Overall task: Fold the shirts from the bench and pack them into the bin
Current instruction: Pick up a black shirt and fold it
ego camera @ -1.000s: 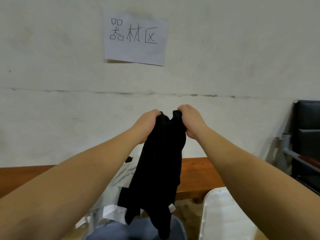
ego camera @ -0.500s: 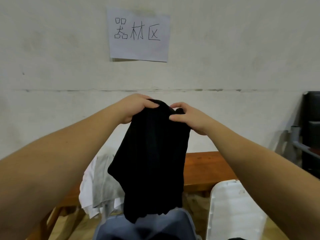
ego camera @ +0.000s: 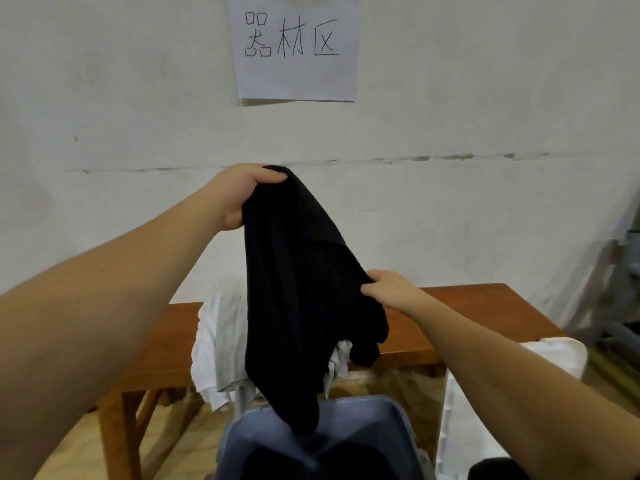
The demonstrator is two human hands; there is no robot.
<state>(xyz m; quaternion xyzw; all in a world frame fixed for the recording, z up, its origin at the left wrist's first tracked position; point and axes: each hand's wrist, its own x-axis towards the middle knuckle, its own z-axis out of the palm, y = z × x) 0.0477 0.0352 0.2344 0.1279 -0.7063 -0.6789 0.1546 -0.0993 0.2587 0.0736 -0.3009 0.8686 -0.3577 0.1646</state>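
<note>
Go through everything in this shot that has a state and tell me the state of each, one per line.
Black shirt: unfolded, held up in the air, its bottom end hanging over the bin.
Left hand: grips the shirt's top.
Right hand: pinches the shirt's right edge, lower down.
White shirts: crumpled heap on the bench, draped over its front edge.
Bin: open, something dark inside.
Paper sign: stuck on the wall.

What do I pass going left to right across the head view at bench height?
Bench → pale shirts → black shirt → right hand → white lid
</note>
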